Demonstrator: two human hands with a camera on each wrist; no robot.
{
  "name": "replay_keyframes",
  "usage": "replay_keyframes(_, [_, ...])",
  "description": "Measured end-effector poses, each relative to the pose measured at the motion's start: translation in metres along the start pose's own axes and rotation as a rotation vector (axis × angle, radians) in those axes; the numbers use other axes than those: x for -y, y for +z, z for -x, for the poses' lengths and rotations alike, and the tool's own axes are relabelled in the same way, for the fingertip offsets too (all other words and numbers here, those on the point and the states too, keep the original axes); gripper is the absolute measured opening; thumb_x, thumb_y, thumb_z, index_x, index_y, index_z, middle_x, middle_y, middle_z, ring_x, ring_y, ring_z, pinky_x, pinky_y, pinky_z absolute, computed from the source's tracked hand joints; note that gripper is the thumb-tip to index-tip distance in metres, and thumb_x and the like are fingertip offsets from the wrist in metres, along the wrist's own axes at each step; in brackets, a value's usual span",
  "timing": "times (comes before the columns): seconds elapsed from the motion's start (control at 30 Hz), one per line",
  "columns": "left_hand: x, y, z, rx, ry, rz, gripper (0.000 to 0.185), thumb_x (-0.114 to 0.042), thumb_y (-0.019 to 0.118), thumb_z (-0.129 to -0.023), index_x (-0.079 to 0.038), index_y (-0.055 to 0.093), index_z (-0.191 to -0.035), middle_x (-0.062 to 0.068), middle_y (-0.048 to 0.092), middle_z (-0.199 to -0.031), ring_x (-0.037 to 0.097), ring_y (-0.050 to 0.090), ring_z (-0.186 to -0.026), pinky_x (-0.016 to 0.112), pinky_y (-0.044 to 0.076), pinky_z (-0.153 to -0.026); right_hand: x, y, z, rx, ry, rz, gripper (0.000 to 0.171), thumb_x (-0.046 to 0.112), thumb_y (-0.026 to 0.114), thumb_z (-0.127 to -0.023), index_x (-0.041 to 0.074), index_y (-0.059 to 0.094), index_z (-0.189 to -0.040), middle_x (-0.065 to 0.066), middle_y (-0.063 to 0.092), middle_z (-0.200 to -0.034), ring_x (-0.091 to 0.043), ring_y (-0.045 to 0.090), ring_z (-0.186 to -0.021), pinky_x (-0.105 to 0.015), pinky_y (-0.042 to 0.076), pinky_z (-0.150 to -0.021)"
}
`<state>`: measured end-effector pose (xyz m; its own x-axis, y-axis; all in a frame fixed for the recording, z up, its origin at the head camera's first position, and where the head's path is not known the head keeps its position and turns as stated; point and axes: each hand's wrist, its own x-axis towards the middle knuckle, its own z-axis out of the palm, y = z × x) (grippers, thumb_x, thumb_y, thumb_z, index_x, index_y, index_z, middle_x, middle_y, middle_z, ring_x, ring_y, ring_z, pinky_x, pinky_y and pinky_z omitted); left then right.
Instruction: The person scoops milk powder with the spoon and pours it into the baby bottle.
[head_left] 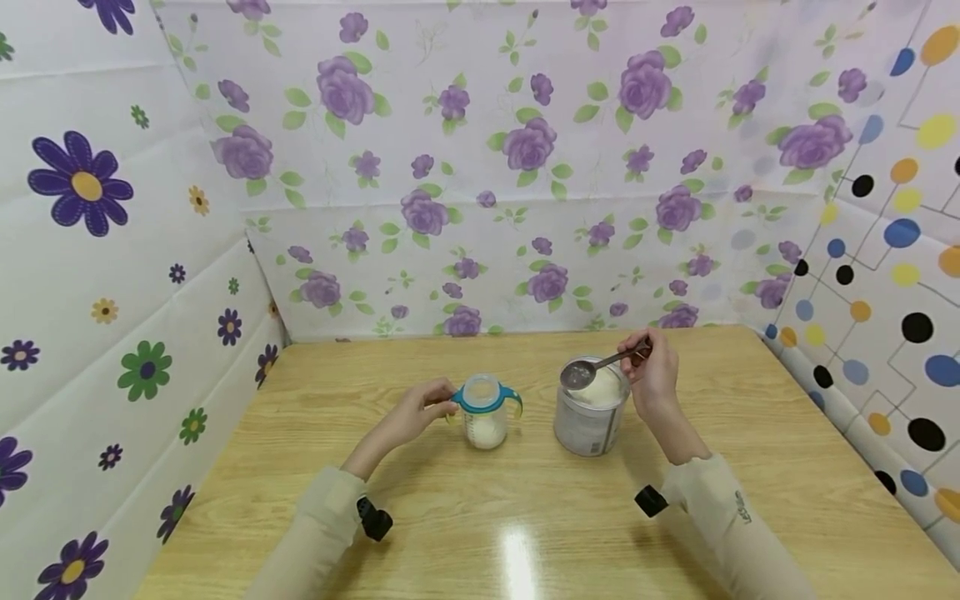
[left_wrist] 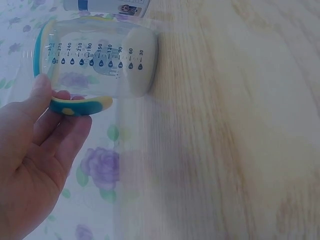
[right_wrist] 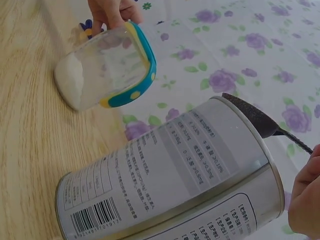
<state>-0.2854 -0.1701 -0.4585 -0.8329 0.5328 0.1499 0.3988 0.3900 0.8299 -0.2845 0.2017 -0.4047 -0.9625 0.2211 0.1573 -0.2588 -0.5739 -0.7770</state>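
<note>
A clear baby bottle (head_left: 485,412) with a teal and yellow handled collar stands open on the wooden table (head_left: 525,533), with white powder in its bottom. My left hand (head_left: 417,413) holds its left handle (left_wrist: 80,105) between thumb and fingers. To its right stands an open silver tin (head_left: 591,417) of white powder. My right hand (head_left: 654,375) pinches the handle of a metal spoon (head_left: 581,372), whose bowl sits over the tin's mouth. The tin (right_wrist: 170,175) and the bottle (right_wrist: 105,67) also fill the right wrist view.
Flowered sheets wall the table at the back (head_left: 480,208) and left (head_left: 90,292); a dotted sheet (head_left: 885,292) closes the right side. Bare wood lies in front of the bottle and tin.
</note>
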Motion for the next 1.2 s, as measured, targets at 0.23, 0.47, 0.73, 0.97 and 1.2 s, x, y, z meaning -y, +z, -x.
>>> replay_keyframes(0.23, [-0.006, 0.0, 0.002, -0.001, -0.008, 0.009, 0.01, -0.017, 0.055, -0.099, -0.011, 0.061, -0.104, 0.016, 0.068, -0.1, 0.033, 0.065, -0.094, 0.055, 0.052, -0.086, 0.0, -0.003, 0.0, -0.042, -0.067, 0.042, 0.053, 0.018, 0.03, -0.106, 0.005, 0.057, -0.063, -0.004, 0.061, -0.059, -0.01, 0.044, -0.038, -0.018, 0.032, -0.036])
replay_keyframes(0.47, [-0.002, 0.0, 0.001, 0.005, 0.004, 0.001, 0.013, -0.019, 0.054, -0.099, -0.01, 0.061, -0.106, 0.018, 0.068, -0.104, 0.033, 0.066, -0.095, 0.053, 0.053, -0.085, -0.003, -0.007, 0.002, -0.005, -0.227, 0.253, 0.051, 0.019, 0.032, -0.105, 0.003, 0.057, -0.064, 0.0, 0.061, -0.058, -0.008, 0.044, -0.038, -0.017, 0.033, -0.035])
replay_keyframes(0.73, [-0.003, -0.001, 0.001, 0.0, 0.009, 0.014, 0.013, -0.012, 0.054, -0.099, -0.005, 0.06, -0.107, 0.023, 0.067, -0.105, 0.038, 0.065, -0.096, 0.056, 0.052, -0.084, -0.008, -0.016, 0.003, 0.157, -0.497, 0.513, 0.052, 0.014, 0.032, -0.105, -0.016, 0.056, -0.07, -0.006, 0.058, -0.055, -0.009, 0.043, -0.038, -0.02, 0.032, -0.033])
replay_keyframes(0.97, [-0.002, -0.001, 0.001, -0.008, 0.011, -0.003, 0.012, -0.018, 0.056, -0.098, -0.01, 0.061, -0.106, 0.014, 0.069, -0.103, 0.027, 0.066, -0.094, 0.053, 0.053, -0.083, -0.014, -0.018, 0.009, 0.347, -0.642, 0.626, 0.048, 0.009, 0.033, -0.104, -0.007, 0.061, -0.069, -0.015, 0.051, -0.051, -0.013, 0.044, -0.04, -0.021, 0.033, -0.034])
replay_keyframes(1.2, [0.0, -0.001, 0.001, -0.003, -0.007, 0.002, 0.011, -0.021, 0.056, -0.098, -0.014, 0.062, -0.106, 0.014, 0.069, -0.104, 0.029, 0.066, -0.095, 0.054, 0.053, -0.085, -0.018, -0.015, 0.016, 0.433, -0.629, 0.61, 0.049, 0.012, 0.033, -0.105, -0.006, 0.061, -0.07, -0.014, 0.05, -0.05, -0.012, 0.044, -0.04, -0.024, 0.031, -0.033])
